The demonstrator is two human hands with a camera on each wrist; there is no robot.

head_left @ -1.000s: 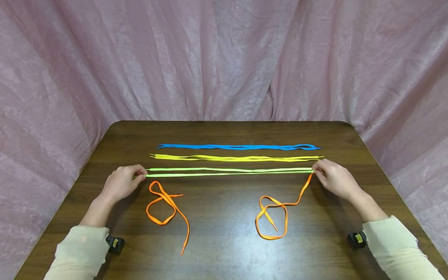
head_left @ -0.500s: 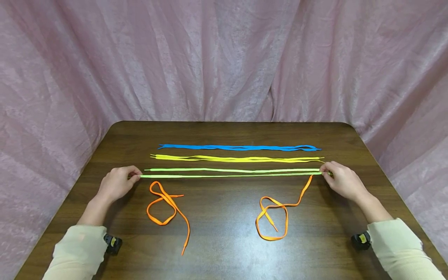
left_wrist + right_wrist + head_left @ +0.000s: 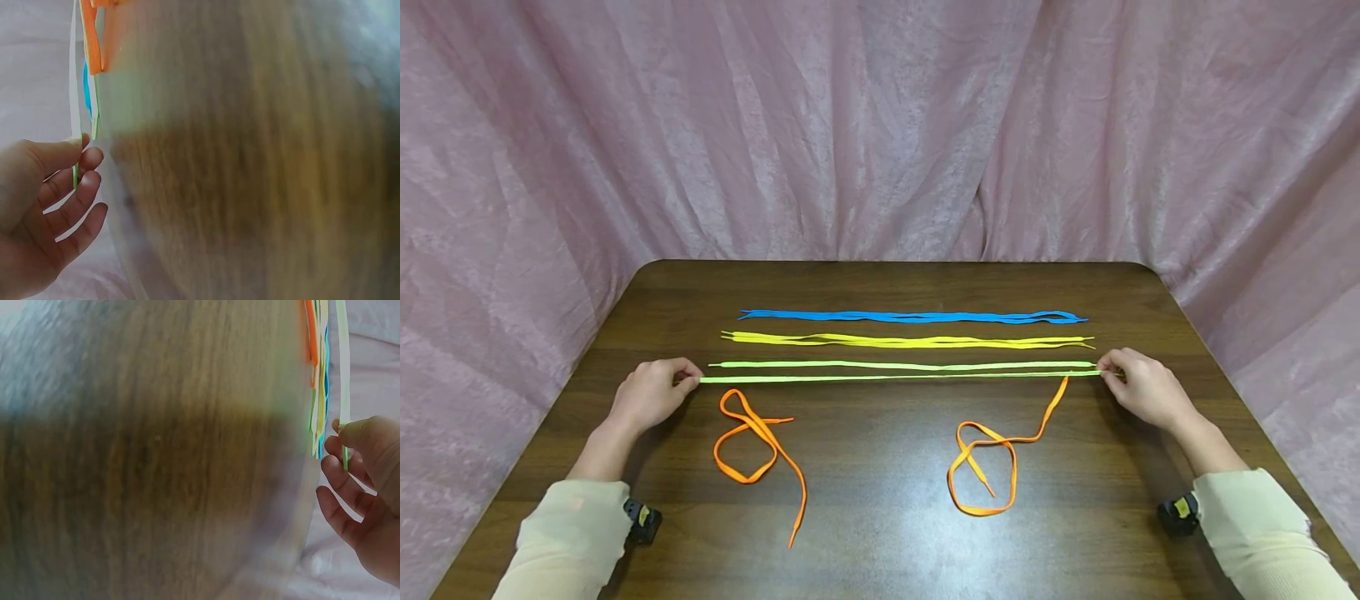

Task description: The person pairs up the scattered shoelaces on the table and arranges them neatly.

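Observation:
Two light-green shoelaces run side by side across the table. My left hand (image 3: 651,392) pinches the left end of the nearer green shoelace (image 3: 820,378) between thumb and fingertip. At its other end my right hand (image 3: 1142,387) pinches the same lace, which is stretched straight. In both wrist views a short green tip sticks out past the pinching fingers. The farther green shoelace (image 3: 775,364) lies just behind, its right end close to my right fingertips. One orange shoelace (image 3: 1030,437) lies loosely looped at right, its upper end reaching the held lace.
A second orange shoelace (image 3: 767,433) lies looped at front left. Behind the green laces, yellow laces (image 3: 910,342) and blue laces (image 3: 910,317) are laid out straight. Pink curtains (image 3: 880,133) hang behind the brown wooden table (image 3: 880,533).
My right hand has moved right, and its end of the farther green lace now shows outside the fingers. My left hand has shifted slightly left. The nearer green lace is drawn straighter.

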